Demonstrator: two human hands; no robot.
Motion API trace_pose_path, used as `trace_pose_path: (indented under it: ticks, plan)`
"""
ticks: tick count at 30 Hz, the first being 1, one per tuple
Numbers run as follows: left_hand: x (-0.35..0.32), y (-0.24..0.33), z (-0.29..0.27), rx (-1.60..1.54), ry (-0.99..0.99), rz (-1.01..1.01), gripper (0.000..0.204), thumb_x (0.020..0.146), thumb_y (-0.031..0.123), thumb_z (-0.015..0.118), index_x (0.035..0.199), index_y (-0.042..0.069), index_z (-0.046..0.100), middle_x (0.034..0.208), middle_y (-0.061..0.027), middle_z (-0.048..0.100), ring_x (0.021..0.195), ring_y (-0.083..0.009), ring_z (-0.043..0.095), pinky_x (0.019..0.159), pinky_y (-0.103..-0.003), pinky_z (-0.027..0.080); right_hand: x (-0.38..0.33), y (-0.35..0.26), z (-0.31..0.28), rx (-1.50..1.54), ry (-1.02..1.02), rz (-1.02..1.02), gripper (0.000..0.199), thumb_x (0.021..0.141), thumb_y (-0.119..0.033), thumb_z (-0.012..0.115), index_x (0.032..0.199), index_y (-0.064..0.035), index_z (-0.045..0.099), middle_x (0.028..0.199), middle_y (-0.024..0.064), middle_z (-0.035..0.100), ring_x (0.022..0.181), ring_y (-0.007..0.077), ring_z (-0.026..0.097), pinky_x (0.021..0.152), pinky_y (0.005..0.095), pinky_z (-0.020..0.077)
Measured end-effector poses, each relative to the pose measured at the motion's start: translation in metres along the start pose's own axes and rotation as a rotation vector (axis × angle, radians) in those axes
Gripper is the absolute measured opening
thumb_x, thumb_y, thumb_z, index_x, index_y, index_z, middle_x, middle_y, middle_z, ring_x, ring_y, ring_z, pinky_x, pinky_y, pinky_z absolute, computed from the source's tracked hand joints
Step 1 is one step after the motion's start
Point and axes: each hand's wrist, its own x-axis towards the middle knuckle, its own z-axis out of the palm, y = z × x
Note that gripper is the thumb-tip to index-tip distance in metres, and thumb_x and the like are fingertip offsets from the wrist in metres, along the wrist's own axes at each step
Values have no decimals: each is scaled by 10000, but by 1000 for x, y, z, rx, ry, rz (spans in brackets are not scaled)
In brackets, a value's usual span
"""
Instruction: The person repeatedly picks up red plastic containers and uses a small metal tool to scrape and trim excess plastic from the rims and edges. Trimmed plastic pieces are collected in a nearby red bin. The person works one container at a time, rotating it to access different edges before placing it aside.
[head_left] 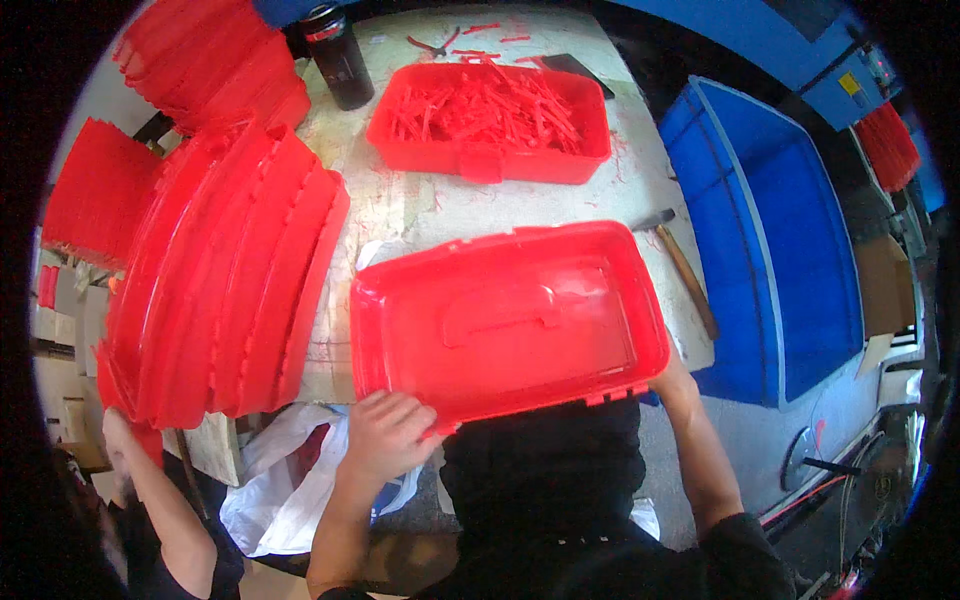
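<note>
Red lid (510,320): gripped by my left hand (385,432) at its near-left corner, my right hand (672,378) at the near-right edge, steadying it flat over the surface (420,205); stacked lids (225,270) left.

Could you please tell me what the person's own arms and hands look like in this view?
Both forearms are bare, and the left hand shows no glove, ring or watch. The right hand is mostly hidden, so nothing can be made out on it. Short black sleeves end near the elbows, part of a black top.

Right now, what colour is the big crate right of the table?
Blue crate, seen in the head view.
</note>
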Motion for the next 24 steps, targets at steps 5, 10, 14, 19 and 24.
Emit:
trace_pose_path:
  ticks: [5,10,14,19,24]
  plan:
    - [8,3,1,80,-83,16,293,615,293,845,684,119,620,637,-18,558,590,-213,587,553,-357,433,-2,21,-35,-396,72,-107,393,777,-79,727,1166,-77,673,1301,143,626,1269,384,548,1066,474,445]
    - [18,17,18,35,-188,7,284,646,286,814,712,128,589,679,-27,548,660,-196,603,605,-342,450,55,10,-84,-261,173,-128,161,823,35,687,968,-34,691,992,139,697,889,311,680,771,380,549]
    - [33,26,24,-9,-298,-9,310,820,346,782,752,113,589,745,-22,579,706,-189,619,665,-309,482,202,-12,-76,-40,261,-179,123,871,-45,727,989,-9,724,902,162,713,782,269,703,689,357,547]
    - [47,27,17,-181,-356,-46,337,831,391,785,820,88,638,858,-57,633,821,-212,655,767,-322,523,361,-10,-11,-558,151,-219,192,912,-157,656,1057,-33,670,1043,175,706,892,337,717,752,460,577]
    - [39,32,11,-402,-50,-45,280,802,249,821,967,56,704,1002,-95,669,924,-244,661,820,-368,542,370,-18,-2,-844,-2,-144,201,924,-198,599,1042,-51,670,1018,210,690,868,378,701,680,501,555]
